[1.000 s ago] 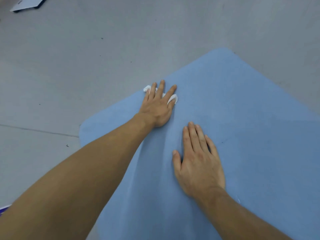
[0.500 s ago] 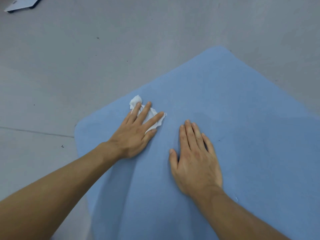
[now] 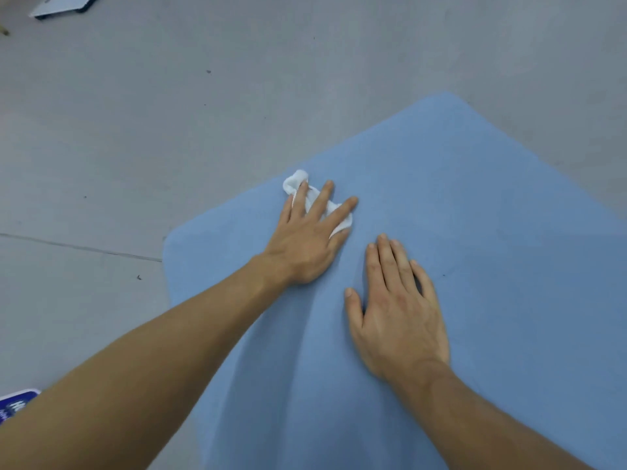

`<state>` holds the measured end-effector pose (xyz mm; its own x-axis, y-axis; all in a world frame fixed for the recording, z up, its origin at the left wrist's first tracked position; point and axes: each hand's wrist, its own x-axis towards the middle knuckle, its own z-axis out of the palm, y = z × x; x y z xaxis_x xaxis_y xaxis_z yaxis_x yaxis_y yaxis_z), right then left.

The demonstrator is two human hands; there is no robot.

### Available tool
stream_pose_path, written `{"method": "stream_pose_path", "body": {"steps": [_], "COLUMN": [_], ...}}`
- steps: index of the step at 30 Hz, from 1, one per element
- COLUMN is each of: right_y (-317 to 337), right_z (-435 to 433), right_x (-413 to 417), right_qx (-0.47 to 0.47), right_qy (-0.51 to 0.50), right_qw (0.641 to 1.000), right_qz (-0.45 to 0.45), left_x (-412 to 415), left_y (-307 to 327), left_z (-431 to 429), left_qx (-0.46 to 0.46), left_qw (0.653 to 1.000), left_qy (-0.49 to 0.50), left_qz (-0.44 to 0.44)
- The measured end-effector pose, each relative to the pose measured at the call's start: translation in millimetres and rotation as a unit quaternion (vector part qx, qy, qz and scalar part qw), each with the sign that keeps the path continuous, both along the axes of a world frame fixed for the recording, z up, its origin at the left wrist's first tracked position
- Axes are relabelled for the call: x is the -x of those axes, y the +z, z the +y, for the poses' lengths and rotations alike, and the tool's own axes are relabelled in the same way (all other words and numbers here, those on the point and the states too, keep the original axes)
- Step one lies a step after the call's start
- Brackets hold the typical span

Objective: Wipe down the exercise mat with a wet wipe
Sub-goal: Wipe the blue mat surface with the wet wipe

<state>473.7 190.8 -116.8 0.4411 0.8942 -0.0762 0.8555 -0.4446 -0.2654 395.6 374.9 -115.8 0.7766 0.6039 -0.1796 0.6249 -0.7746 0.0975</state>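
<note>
A blue exercise mat (image 3: 475, 232) lies on the grey floor, one corner pointing away from me. My left hand (image 3: 305, 239) lies flat near the mat's left edge, its straight, spread fingers pressing a crumpled white wet wipe (image 3: 297, 183) onto the mat. Part of the wipe shows past the fingertips and between the fingers. My right hand (image 3: 397, 310) rests flat on the mat just to the right, palm down, fingers together, holding nothing.
Grey floor (image 3: 169, 130) surrounds the mat, with a seam line at the left. A flat white board (image 3: 64, 5) lies at the far top left. A blue and white packet (image 3: 17, 401) peeks in at the bottom left edge, behind my left forearm.
My left hand slid the wipe toward me and to the left along the mat, then slightly back to the right. My right hand stayed planted on the mat.
</note>
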Motion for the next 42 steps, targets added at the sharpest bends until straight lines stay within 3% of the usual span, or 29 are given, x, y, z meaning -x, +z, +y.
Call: {"method": "stream_pose_path", "body": {"steps": [6,10,18,24,27,34,42], "right_y": [1,1,2,4,3,1,0], "right_z": [0,0,0,-1,-1,-1,0], "right_x": [0,-1,0,0,-1,-1,1], "right_qx": [0.001,0.002,0.003,0.002,0.003,0.008,0.009], "right_qy": [0.001,0.003,0.001,0.001,0.005,0.006,0.001], "right_qw": [1.000,1.000,1.000,1.000,1.000,1.000,1.000], "right_qz": [-0.004,-0.005,-0.008,-0.006,-0.002,-0.008,-0.017], "left_x": [79,98,16,12,52,121,66], "left_y": [6,7,5,3,3,2,4], "left_z": [-6,11,48,-7,-8,23,34], "left_qx": [-0.013,-0.019,0.002,0.000,-0.007,0.018,0.052], "left_qw": [0.999,0.999,0.982,1.000,1.000,0.989,0.976], "left_qy": [-0.024,0.046,0.189,0.022,0.006,0.147,0.209], "left_qz": [0.037,0.011,0.001,0.010,0.022,0.008,0.009]}}
